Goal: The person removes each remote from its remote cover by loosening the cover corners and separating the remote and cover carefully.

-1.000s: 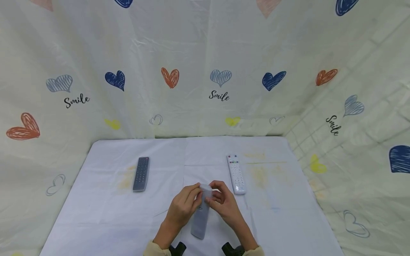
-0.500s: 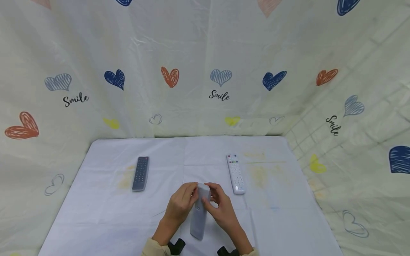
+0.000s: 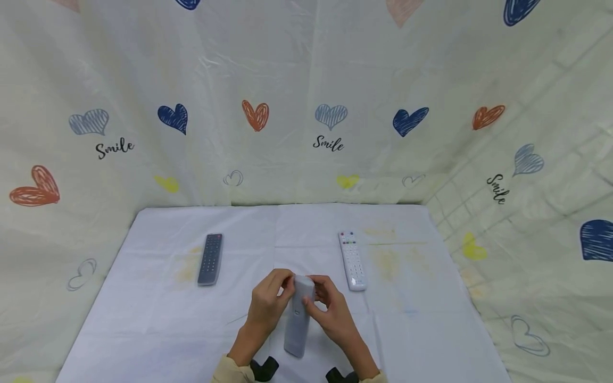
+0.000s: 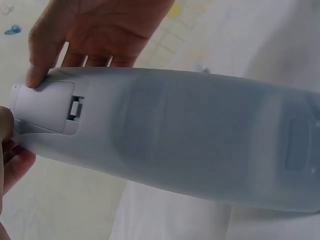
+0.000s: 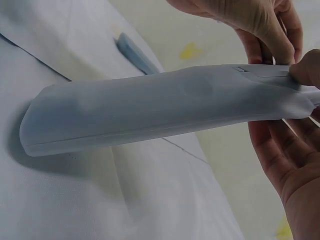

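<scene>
Left hand: thumb and fingers bent together, pinching the far left corner of the pale remote.
Right hand: clamped on the same remote's far right side, thumb over its back, fingers curled beneath.
Pale remote: between the hands at the near middle of the table, back up, its far end raised; long, gently bowed, smooth matte grey plastic with rounded edges. Whether its near end touches the cloth, I cannot tell.
Cover: flat, roughly square panel at the far end, with a small clip in a dark notch at its edge.
White remote: far right of the hands, slim glossy plastic, rows of small buttons facing up.
Dark remote: far left, a straight slab, buttons up.
Cloth: white, creased, with yellowish stains.
Backdrop: pale, wrinkled sheeting printed with scribbled hearts and "Smile".
</scene>
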Demonstrator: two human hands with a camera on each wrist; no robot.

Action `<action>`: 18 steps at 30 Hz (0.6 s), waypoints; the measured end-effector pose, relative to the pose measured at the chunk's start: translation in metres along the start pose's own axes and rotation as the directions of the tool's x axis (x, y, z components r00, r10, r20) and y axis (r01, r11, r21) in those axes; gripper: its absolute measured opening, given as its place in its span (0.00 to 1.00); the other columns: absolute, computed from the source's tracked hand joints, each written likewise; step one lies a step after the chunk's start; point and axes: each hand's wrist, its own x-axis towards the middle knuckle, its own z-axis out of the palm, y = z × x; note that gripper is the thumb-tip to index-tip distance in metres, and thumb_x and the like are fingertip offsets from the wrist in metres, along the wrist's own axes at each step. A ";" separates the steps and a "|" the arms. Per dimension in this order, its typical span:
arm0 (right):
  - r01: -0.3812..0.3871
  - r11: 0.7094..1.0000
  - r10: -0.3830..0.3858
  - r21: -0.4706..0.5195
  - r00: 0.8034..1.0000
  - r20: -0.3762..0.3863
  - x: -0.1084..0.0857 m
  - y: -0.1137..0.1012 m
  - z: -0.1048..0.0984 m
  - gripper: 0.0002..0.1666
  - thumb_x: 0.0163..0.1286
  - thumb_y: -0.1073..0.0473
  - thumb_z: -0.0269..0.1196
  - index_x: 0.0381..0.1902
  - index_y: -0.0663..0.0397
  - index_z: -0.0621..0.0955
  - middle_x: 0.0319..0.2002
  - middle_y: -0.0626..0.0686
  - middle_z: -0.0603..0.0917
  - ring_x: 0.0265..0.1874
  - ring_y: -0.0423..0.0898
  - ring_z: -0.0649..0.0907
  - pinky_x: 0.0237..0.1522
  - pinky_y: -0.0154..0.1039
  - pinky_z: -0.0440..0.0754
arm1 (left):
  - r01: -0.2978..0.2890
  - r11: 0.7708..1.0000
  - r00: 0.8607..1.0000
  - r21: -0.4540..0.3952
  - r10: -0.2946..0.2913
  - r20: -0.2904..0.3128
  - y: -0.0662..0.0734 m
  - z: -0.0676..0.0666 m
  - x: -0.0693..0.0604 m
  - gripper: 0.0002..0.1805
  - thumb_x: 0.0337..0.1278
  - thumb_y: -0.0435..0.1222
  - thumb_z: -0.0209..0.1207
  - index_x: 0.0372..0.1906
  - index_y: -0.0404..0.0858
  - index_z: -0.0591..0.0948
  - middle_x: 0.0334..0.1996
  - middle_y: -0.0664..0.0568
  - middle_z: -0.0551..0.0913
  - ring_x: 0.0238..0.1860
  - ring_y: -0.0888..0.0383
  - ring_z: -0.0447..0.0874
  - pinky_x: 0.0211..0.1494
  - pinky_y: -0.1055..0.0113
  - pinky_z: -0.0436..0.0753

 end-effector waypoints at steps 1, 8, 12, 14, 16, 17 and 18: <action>-0.001 1.000 0.001 0.002 1.000 0.006 0.000 0.000 0.000 0.25 0.73 0.60 0.69 0.64 0.48 0.75 0.59 0.55 0.85 0.53 0.38 0.87 0.52 0.36 0.87 | 0.030 0.999 0.999 -0.018 -0.030 0.011 0.000 -0.001 0.000 0.10 0.56 0.21 0.67 0.41 0.33 0.83 0.35 0.50 0.86 0.30 0.62 0.85 0.36 0.75 0.85; -0.004 1.000 0.004 0.012 1.000 0.020 0.000 0.003 -0.001 0.26 0.73 0.61 0.69 0.65 0.50 0.75 0.57 0.57 0.85 0.49 0.36 0.87 0.51 0.35 0.86 | 0.265 0.957 0.963 -0.116 -0.255 0.091 0.000 -0.003 0.000 0.11 0.58 0.23 0.68 0.42 0.38 0.84 0.32 0.51 0.89 0.30 0.63 0.88 0.36 0.78 0.84; -0.007 1.000 0.007 0.018 1.000 0.027 -0.001 0.005 -0.002 0.26 0.73 0.62 0.68 0.66 0.50 0.75 0.57 0.58 0.85 0.49 0.36 0.87 0.52 0.36 0.86 | 0.386 0.902 0.920 -0.190 -0.362 0.149 0.000 -0.006 0.001 0.09 0.62 0.25 0.67 0.42 0.40 0.85 0.33 0.50 0.89 0.31 0.64 0.89 0.35 0.77 0.85; -0.001 1.000 0.001 0.016 0.999 0.035 -0.001 0.006 -0.002 0.26 0.74 0.61 0.67 0.67 0.50 0.75 0.58 0.58 0.85 0.49 0.37 0.86 0.52 0.36 0.86 | 0.440 0.869 0.895 -0.227 -0.404 0.189 -0.001 -0.008 0.003 0.07 0.64 0.26 0.67 0.43 0.39 0.85 0.33 0.51 0.89 0.32 0.64 0.89 0.36 0.75 0.86; 0.004 1.000 -0.004 0.016 0.999 0.046 -0.002 0.005 -0.003 0.26 0.74 0.61 0.67 0.67 0.50 0.74 0.58 0.59 0.85 0.49 0.37 0.87 0.53 0.37 0.85 | 0.510 0.821 0.857 -0.256 -0.458 0.237 -0.002 -0.009 0.003 0.07 0.64 0.27 0.67 0.42 0.41 0.85 0.34 0.54 0.89 0.33 0.65 0.89 0.37 0.73 0.87; 0.011 1.000 -0.011 0.014 0.999 0.049 -0.002 0.005 -0.004 0.26 0.75 0.61 0.67 0.67 0.50 0.74 0.58 0.59 0.85 0.50 0.37 0.87 0.53 0.38 0.86 | 0.542 0.796 0.837 -0.271 -0.481 0.262 -0.002 -0.009 0.004 0.06 0.65 0.28 0.67 0.42 0.41 0.85 0.35 0.54 0.89 0.34 0.65 0.89 0.37 0.71 0.88; 0.017 1.000 -0.018 0.015 0.998 0.052 -0.002 0.005 -0.004 0.26 0.75 0.61 0.66 0.68 0.51 0.74 0.58 0.59 0.85 0.50 0.36 0.87 0.53 0.38 0.86 | 0.574 0.769 0.816 -0.283 -0.504 0.285 -0.002 -0.010 0.004 0.06 0.65 0.28 0.67 0.42 0.42 0.85 0.35 0.55 0.89 0.34 0.65 0.89 0.38 0.70 0.88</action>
